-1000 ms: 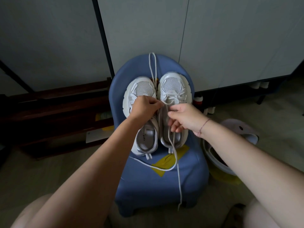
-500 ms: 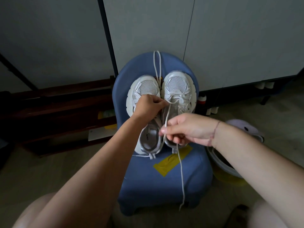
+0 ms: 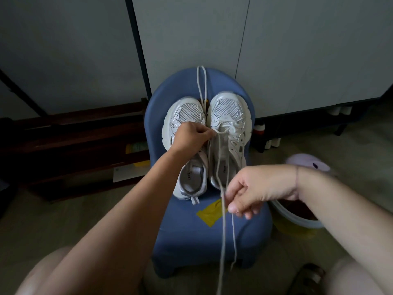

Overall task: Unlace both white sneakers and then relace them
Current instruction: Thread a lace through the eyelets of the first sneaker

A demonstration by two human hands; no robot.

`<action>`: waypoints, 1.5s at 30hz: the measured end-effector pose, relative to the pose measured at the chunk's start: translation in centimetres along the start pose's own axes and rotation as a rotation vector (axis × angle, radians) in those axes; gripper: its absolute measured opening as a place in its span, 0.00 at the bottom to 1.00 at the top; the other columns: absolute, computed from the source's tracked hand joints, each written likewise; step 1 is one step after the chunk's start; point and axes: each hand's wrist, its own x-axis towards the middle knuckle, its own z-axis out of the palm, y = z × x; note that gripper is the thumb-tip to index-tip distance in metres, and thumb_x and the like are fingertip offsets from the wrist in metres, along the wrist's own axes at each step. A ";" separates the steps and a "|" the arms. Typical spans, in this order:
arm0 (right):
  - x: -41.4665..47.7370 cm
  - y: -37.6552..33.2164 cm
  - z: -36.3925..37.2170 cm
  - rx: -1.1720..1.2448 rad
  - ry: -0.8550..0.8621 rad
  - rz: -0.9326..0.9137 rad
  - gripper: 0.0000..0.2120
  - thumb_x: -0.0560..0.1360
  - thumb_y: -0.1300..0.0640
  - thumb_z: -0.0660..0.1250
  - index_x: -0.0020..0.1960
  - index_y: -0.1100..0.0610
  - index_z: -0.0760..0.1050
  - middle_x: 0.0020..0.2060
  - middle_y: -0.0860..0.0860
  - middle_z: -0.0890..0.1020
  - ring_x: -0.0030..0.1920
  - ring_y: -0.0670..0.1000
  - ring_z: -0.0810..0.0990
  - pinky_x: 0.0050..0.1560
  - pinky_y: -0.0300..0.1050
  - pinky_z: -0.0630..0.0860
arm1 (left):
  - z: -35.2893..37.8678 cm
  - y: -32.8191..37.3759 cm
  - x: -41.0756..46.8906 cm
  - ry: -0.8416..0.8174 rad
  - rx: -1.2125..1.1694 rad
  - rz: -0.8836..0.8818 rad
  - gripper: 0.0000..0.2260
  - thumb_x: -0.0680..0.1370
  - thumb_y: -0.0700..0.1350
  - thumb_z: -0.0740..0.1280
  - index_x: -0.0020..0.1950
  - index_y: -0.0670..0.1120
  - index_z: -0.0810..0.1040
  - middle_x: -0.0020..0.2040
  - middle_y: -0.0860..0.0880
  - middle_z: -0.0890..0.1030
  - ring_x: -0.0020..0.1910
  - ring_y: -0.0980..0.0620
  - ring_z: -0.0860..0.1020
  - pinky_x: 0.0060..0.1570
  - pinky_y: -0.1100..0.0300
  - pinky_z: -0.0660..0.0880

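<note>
Two white sneakers stand side by side, toes away from me, on a small blue chair (image 3: 244,237). The left sneaker (image 3: 187,116) has no lace in it. My left hand (image 3: 190,138) lies over its tongue and pinches the lace at the right sneaker's (image 3: 228,111) lowest eyelets. My right hand (image 3: 251,189) is nearer me, below the heels, pinching both strands of that white lace (image 3: 218,158), whose ends hang down past the chair's front. A second loose lace (image 3: 202,86) is draped over the chair back between the toes.
A yellow patch (image 3: 209,212) marks the seat. A pale bucket (image 3: 297,218) stands to the right of the chair, with a lilac lid (image 3: 308,166) behind it. Grey cabinet doors (image 3: 297,50) rise behind, dark wooden shelves (image 3: 74,145) sit at left. My knees frame the bottom.
My right hand has drawn the lace strands toward me, from the right sneaker's tongue to below the heels. The lace now runs taut and its ends hang lower. My left hand stays put.
</note>
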 end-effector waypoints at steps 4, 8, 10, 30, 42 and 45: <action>2.6 1.2 -0.5 -0.027 0.507 -0.054 0.04 0.75 0.62 0.67 0.48 0.62 0.77 0.31 0.55 0.79 0.25 0.43 0.75 0.27 0.34 0.69 | 0.0 -0.1 0.0 -0.002 -0.021 -0.011 0.03 0.75 0.43 0.72 0.44 0.45 0.86 0.29 0.56 0.77 0.28 0.62 0.72 0.30 0.73 0.68; 4.5 0.4 -1.9 0.386 0.779 -0.209 0.09 0.78 0.64 0.62 0.56 0.54 0.71 0.30 0.53 0.77 0.21 0.41 0.72 0.22 0.32 0.67 | -0.1 0.0 0.0 -0.004 -0.011 -0.009 0.04 0.75 0.44 0.72 0.45 0.45 0.86 0.29 0.55 0.77 0.29 0.61 0.72 0.31 0.71 0.69; 5.7 0.1 -2.1 0.382 0.793 -0.192 0.07 0.79 0.63 0.59 0.53 0.55 0.74 0.29 0.53 0.76 0.20 0.42 0.72 0.22 0.32 0.66 | -0.1 0.0 0.0 -0.006 -0.014 -0.007 0.04 0.75 0.44 0.72 0.45 0.45 0.86 0.30 0.55 0.78 0.29 0.61 0.72 0.32 0.71 0.69; 6.6 0.7 -1.4 0.211 0.592 -0.068 0.11 0.75 0.68 0.62 0.37 0.57 0.75 0.16 0.47 0.73 0.15 0.42 0.65 0.18 0.32 0.61 | 0.1 0.1 -0.1 0.022 -0.002 -0.010 0.05 0.74 0.45 0.73 0.44 0.44 0.86 0.32 0.50 0.79 0.32 0.56 0.73 0.39 0.61 0.71; 4.1 0.6 -1.3 0.696 0.375 -0.119 0.11 0.78 0.60 0.59 0.37 0.58 0.71 0.22 0.50 0.70 0.18 0.44 0.63 0.21 0.32 0.59 | 0.5 0.7 -1.2 0.100 -0.060 -0.001 0.08 0.77 0.47 0.71 0.43 0.43 0.84 0.34 0.48 0.81 0.31 0.56 0.75 0.37 0.59 0.73; 1.5 0.6 -1.8 0.832 0.268 -0.239 0.07 0.75 0.60 0.61 0.39 0.59 0.71 0.23 0.50 0.69 0.19 0.43 0.62 0.21 0.34 0.57 | 0.7 1.7 -2.4 0.143 -0.126 -0.038 0.14 0.80 0.49 0.67 0.42 0.39 0.82 0.31 0.47 0.78 0.28 0.54 0.72 0.34 0.60 0.70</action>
